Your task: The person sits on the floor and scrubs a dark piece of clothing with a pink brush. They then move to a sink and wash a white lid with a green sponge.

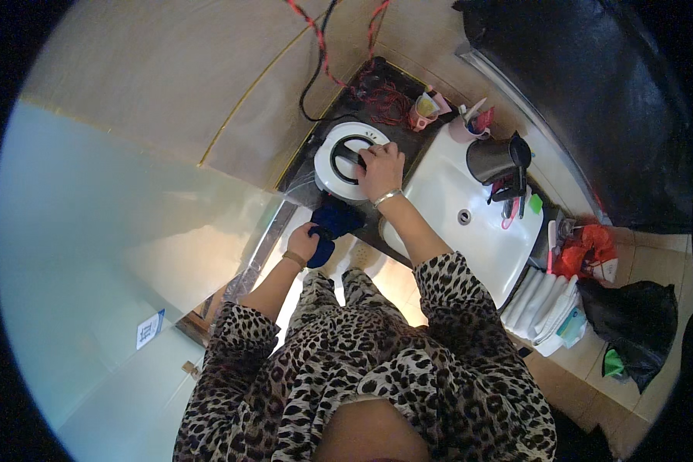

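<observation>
A round white appliance with a lid (pixel 330 151) and a black handle across it stands on the dark countertop (pixel 346 110). My right hand (pixel 382 167) reaches over its right side, fingertips at the black handle; whether they grip it is hard to tell. Below the appliance, my left hand (pixel 304 241) holds a dark blue cloth (pixel 336 216), part of which lies against the counter's front edge and part hangs beneath the fingers. The left fingers are closed on the cloth.
Right of the appliance is a white washbasin (pixel 439 196) with a black kettle (pixel 494 161) at its back edge. Two pink cups (pixel 423 118) hold toiletries. Red-black cords (pixel 390 104) lie behind. White folded towels (pixel 540 303) and a glass panel (pixel 121 242) flank me.
</observation>
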Available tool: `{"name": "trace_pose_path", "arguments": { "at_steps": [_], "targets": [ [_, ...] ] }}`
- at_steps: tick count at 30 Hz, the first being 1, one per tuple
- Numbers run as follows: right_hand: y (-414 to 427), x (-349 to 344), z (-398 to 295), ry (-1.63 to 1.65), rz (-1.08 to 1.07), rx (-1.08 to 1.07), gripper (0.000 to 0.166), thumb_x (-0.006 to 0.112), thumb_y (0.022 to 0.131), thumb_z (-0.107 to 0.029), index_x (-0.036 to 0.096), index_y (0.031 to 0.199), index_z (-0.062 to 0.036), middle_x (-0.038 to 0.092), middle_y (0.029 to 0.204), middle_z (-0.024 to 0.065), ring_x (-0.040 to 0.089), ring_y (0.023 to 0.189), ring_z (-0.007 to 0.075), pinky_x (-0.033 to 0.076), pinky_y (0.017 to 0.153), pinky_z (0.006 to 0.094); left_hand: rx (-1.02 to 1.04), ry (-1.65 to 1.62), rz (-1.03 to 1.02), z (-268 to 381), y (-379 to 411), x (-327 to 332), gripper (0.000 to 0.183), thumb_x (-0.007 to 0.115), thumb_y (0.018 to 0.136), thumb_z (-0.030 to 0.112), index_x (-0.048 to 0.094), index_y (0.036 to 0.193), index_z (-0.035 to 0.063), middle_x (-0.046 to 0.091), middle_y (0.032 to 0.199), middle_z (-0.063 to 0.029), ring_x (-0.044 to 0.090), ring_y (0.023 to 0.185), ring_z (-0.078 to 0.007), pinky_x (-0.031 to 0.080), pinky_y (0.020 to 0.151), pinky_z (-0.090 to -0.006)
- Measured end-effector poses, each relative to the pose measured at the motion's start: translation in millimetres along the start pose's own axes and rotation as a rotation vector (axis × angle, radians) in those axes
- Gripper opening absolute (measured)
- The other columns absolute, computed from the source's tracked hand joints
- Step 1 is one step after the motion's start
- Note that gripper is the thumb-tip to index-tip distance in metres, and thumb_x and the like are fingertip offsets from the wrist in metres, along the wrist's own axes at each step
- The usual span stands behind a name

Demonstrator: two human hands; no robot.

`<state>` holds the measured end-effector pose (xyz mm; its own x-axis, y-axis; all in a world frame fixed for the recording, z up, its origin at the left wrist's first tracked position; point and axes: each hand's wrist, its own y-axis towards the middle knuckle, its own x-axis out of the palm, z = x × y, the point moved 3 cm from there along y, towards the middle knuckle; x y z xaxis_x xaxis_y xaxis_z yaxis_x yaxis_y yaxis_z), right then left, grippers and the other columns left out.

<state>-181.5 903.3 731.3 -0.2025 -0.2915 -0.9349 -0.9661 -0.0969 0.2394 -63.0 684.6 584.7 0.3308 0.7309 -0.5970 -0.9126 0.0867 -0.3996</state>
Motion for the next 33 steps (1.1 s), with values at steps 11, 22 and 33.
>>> {"name": "trace_pose_path", "arguments": {
  "at_steps": [11,22,33],
  "targets": [
    [15.4,14.5,-19.8,-0.236,-0.133,-0.075,0.019,0.066,0.071,-0.024,0.071,0.084,-0.0109,0.065,0.095,0.0073,0.051,0.099,0.0272,0.040,0.080,0.0411,0.053,-0.065,0.117,-20.8,-12.8,-12.2,0.032,0.059,0.076,0.015,0.063,0.106,0.0062,0.064,0.097,-0.0221,0.060,0.092,-0.0379,0.048,0.083,-0.0431],
    [11.6,30.5,-33.2,-0.282,-0.078,-0.103,0.020,0.069,0.069,-0.022,0.071,0.085,-0.0095,0.066,0.095,0.0089,0.052,0.097,0.0277,0.040,0.080,0.0428,0.046,-0.153,0.142,-56.2,-12.2,-6.4,0.034,0.061,0.075,0.016,0.064,0.107,0.0062,0.065,0.088,-0.0212,0.062,0.080,-0.0372,0.049,0.074,-0.0421],
    [11.9,32.7,-33.6,-0.278,-0.090,-0.087,0.027,0.067,0.071,-0.029,0.072,0.090,-0.0101,0.066,0.094,0.0099,0.053,0.094,0.0306,0.044,0.078,0.0445,0.020,-0.158,0.112,-76.1,-15.9,11.4,0.030,0.060,0.077,0.016,0.064,0.105,0.0075,0.065,0.095,-0.0211,0.061,0.090,-0.0383,0.049,0.081,-0.0439]
  ]
}}
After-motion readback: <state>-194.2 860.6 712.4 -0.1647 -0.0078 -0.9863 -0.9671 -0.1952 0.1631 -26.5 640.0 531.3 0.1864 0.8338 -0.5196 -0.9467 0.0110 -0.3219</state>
